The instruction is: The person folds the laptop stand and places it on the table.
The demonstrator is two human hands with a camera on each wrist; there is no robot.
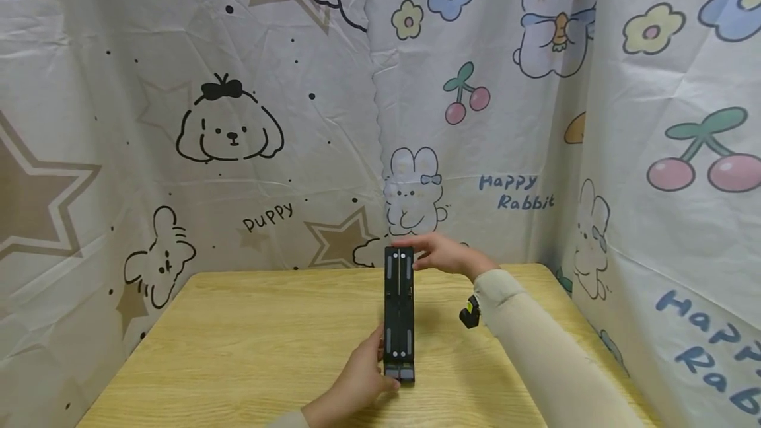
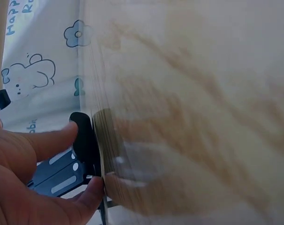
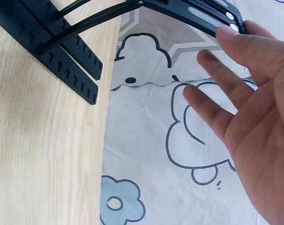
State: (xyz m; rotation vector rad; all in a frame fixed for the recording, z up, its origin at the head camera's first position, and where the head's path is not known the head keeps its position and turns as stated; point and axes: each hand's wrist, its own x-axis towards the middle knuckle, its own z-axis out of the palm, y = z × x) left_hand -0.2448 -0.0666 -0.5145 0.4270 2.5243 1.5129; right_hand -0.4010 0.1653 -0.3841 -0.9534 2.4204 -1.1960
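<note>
A black folding stand [image 1: 399, 309] is propped up on the wooden table [image 1: 238, 349], its slotted panel rising away from me. My left hand [image 1: 367, 375] grips its near bottom end; in the left wrist view the left hand [image 2: 83, 157] pinches the stand's [image 2: 62, 174] lower lip between thumb and a finger. My right hand [image 1: 436, 255] reaches to the top far end with straight fingers. In the right wrist view the right hand [image 3: 240, 79] is spread, a fingertip touching the top edge of the panel [image 3: 198, 13], above the notched base rails [image 3: 62, 51].
Cartoon-printed cloth [image 1: 250, 137] hangs close behind the table and along the right side [image 1: 672, 183]. A small black and yellow device [image 1: 470, 314] is strapped under my right wrist. The table's far edge [image 3: 104, 140] lies just behind the stand's base.
</note>
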